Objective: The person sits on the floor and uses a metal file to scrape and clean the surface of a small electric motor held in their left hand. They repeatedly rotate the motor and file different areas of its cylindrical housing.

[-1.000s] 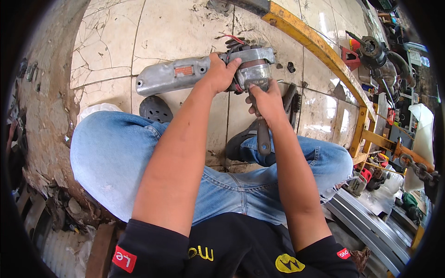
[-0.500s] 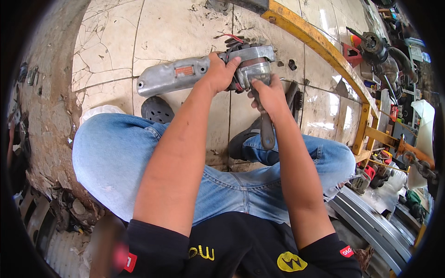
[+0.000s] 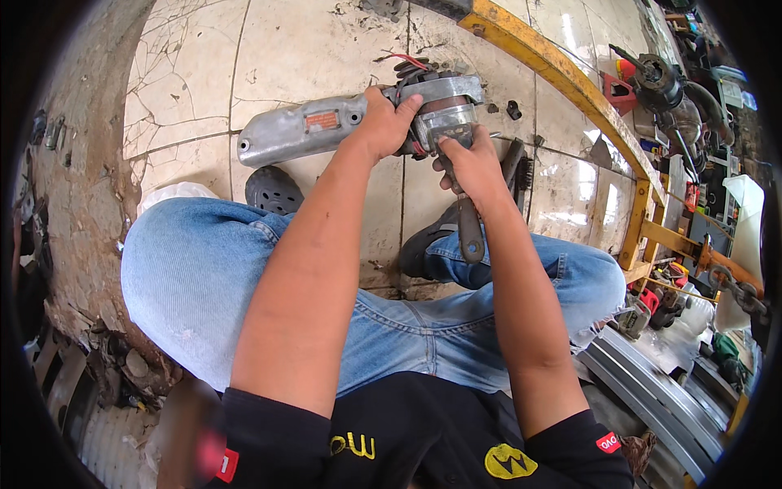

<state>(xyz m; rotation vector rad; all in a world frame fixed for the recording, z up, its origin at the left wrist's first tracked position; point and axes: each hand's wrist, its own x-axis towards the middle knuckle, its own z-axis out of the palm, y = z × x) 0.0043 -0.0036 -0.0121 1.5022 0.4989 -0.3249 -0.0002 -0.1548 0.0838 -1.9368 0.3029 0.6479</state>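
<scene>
Ahead of me, low over the tiled floor, is a grey metal alternator (image 3: 446,88) with red wires at its far side. My left hand (image 3: 386,122) is closed around its left side, thumb on top of the casing. In my right hand (image 3: 474,167) is a putty knife (image 3: 470,232), its dark handle pointing back toward me. The blade lies against the near side of the alternator, below a rusty brown band; its edge is hard to make out. My right thumb presses along the tool, and the fingers curl under it.
A long grey metal cover (image 3: 281,138) lies on the tiles left of the alternator. A wire brush (image 3: 524,175) lies to the right, near small dark parts (image 3: 513,111). A yellow metal frame (image 3: 562,69) spans the right side. Tools and parts crowd the far right.
Almost nothing differs. Both hands keep their holds, and the putty knife and alternator have shifted only very slightly.
</scene>
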